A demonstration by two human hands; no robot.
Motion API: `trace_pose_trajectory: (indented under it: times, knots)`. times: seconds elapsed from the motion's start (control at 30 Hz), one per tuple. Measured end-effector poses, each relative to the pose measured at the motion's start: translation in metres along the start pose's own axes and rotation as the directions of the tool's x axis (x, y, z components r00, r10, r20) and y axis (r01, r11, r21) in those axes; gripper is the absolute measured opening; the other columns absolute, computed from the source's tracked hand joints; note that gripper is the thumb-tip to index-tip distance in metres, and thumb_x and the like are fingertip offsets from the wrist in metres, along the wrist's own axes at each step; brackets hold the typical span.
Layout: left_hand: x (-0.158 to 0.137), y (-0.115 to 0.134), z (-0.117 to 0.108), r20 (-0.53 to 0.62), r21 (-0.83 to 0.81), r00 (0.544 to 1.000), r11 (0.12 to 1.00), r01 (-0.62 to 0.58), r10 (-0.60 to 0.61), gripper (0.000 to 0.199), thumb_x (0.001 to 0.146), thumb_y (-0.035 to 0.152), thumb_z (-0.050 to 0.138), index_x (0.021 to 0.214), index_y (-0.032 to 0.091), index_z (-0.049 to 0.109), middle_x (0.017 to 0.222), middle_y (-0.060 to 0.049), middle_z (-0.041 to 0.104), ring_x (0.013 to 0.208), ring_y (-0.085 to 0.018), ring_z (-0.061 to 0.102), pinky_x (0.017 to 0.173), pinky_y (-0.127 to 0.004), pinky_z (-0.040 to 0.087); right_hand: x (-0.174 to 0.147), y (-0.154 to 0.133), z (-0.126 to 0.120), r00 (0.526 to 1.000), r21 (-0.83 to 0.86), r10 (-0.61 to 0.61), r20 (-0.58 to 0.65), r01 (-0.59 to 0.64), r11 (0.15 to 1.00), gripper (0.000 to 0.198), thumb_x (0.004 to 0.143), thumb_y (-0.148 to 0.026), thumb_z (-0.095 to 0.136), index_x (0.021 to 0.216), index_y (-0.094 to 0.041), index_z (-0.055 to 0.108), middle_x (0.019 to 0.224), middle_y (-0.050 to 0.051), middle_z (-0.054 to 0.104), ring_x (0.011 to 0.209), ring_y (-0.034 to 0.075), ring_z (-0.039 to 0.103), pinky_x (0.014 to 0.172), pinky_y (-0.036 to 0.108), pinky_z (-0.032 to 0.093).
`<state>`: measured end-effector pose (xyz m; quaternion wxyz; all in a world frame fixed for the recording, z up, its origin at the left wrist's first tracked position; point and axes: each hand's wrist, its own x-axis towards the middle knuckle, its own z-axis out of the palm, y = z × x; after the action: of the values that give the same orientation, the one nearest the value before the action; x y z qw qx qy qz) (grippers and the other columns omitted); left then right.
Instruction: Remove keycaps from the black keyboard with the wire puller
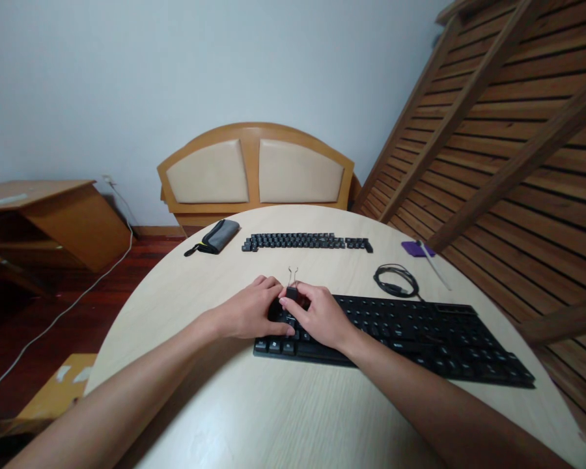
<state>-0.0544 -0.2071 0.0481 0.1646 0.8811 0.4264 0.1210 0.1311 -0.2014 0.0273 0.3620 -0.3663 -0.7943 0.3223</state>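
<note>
A black keyboard (420, 339) lies across the near part of the round table, tilted a little to the right. My left hand (251, 309) grips its left end, the thumb along the front keys and the fingers bent over the back. Close beside it, my right hand (322, 316) pinches a wire keycap puller (292, 294) between thumb and fingers. Two thin wires with bent tips point up from the puller's black body. My fingers hide the keys right beneath.
Loose black keycaps (297, 240) stand in rows behind the keyboard. A grey folded cloth (219, 236) lies left of them. On the right are a coiled black cable (395, 281), a purple piece (414, 248) and a white stick (435, 266). A wooden slatted frame (493, 150) borders the table.
</note>
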Motion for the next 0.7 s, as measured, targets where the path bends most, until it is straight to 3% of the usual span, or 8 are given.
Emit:
trace_pose_trajectory:
  times: [0.37,0.57,0.7]
  knots:
    - [-0.007,0.007,0.007,-0.073,-0.016,0.997,0.999,0.037,-0.038,0.037,0.079,0.053,0.065,0.093,0.020,0.057,0.103,-0.008,0.056,0.102,-0.028,0.048,0.090,-0.043,0.043,0.004,0.001,-0.019,0.980,-0.067,0.000,0.200,0.013,0.998,0.016,0.087,-0.031,0.061,0.082,-0.018,0.069,0.069,0.000,0.066,0.061,0.014,0.058,0.058,0.025,0.041]
    - [-0.006,0.005,0.015,-0.116,-0.083,0.989,0.993,0.086,-0.095,0.038,0.077,0.051,0.068,0.096,0.021,0.057,0.104,-0.007,0.056,0.104,-0.029,0.048,0.090,-0.043,0.043,0.001,0.008,-0.015,0.993,0.037,0.016,0.121,-0.021,0.999,0.018,0.087,-0.032,0.063,0.096,-0.019,0.071,0.080,0.002,0.071,0.068,0.016,0.064,0.064,0.027,0.047]
    - [-0.006,0.003,0.021,-0.132,-0.186,0.979,0.974,0.128,-0.154,0.039,0.075,0.048,0.072,0.097,0.021,0.055,0.105,-0.007,0.058,0.105,-0.029,0.047,0.089,-0.042,0.043,0.000,0.014,-0.013,0.990,0.131,0.034,0.140,-0.052,0.990,0.024,0.086,-0.036,0.064,0.102,-0.020,0.070,0.084,0.003,0.072,0.074,0.018,0.066,0.069,0.028,0.050]
